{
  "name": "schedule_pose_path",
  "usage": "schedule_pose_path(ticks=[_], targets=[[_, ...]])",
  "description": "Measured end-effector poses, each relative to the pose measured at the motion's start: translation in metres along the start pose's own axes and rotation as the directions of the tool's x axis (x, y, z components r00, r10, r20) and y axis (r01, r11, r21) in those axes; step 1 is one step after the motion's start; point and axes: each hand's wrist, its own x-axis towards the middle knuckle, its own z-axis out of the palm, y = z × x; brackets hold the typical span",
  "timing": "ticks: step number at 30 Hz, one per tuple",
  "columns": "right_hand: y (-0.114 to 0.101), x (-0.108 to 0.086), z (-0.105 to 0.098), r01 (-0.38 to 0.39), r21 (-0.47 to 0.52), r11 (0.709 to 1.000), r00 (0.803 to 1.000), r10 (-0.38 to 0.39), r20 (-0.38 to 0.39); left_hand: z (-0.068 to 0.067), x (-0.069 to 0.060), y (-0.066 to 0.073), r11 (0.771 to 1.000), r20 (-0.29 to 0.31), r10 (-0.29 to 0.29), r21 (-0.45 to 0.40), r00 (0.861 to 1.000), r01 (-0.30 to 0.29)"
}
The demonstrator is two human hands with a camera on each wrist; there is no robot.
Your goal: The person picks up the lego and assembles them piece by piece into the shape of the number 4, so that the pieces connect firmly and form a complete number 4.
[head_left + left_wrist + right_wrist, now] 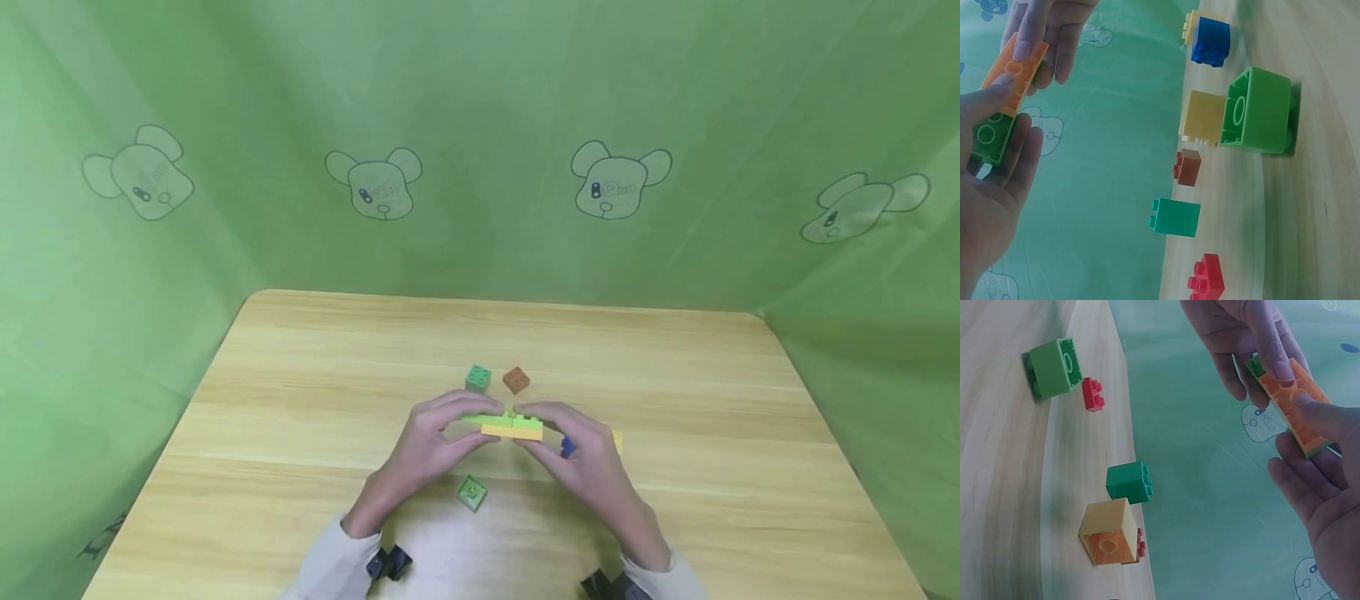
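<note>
Both hands hold a joined piece of toy building bricks above the middle of the table. An orange brick (512, 432) lies underneath, its hollow underside showing in both wrist views, and light green bricks (527, 422) sit on top. The green part (990, 139) sticks out past the orange one on the left. My left hand (427, 446) pinches the left end, thumb below and fingers above. My right hand (588, 458) grips the right end in the same way, its thumb (1322, 419) against the orange underside. Fingers hide part of the joint.
Loose bricks lie around: a green one (472, 492) nearer the body, a teal one (477, 377) and a brown one (516, 379) beyond the hands. Partly behind the right hand are blue (567, 447) and yellow (617, 440) bricks. Wrist views add a tan brick (1202, 117) and a red one (1211, 278).
</note>
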Motion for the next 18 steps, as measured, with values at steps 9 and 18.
schedule_pose_path(ticks=[9, 18], targets=[[0.0017, -0.0019, 0.0016, -0.031, -0.017, 0.999, 0.999, 0.031, 0.013, 0.0009, -0.0008, -0.0027, 1.0, -0.002, 0.005, -0.006, 1.0, -0.005], [0.0033, -0.0044, -0.0012, -0.067, -0.061, 0.996, 0.998, 0.067, -0.007, -0.0057, -0.0073, -0.0078, 0.994, -0.008, -0.095, 0.048, 0.995, 0.095]])
